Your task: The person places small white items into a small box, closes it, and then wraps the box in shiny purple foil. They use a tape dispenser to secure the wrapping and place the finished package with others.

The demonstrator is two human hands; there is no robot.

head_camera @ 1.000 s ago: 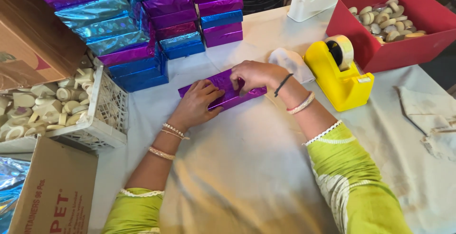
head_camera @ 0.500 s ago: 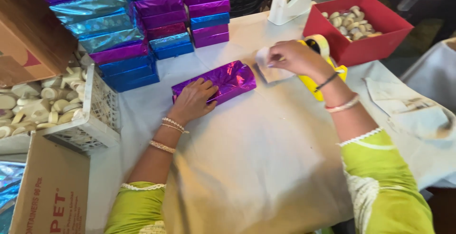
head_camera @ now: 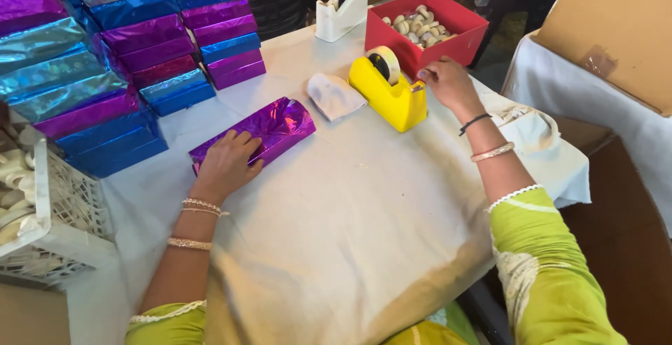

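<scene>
Wrapping stands near completion: the purple foil package [head_camera: 255, 135] lies folded on the desk [head_camera: 336, 233], with sealing not yet done. Left hand [head_camera: 225, 165] rests flat on the package, fingers spread, pressing the foil down. Right hand [head_camera: 448, 82] is at the yellow tape dispenser [head_camera: 392, 89], fingertips pinched at its cutter end. Half a second earlier this hand hovered above the dispenser; it has since reached the blade. Finished foil boxes [head_camera: 126, 58] stand stacked behind.

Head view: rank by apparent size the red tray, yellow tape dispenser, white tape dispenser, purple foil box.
1. purple foil box, under the left hand
2. red tray, close to it; farther off, so unsure
3. yellow tape dispenser, by the right hand
4. white tape dispenser, farther away
</scene>
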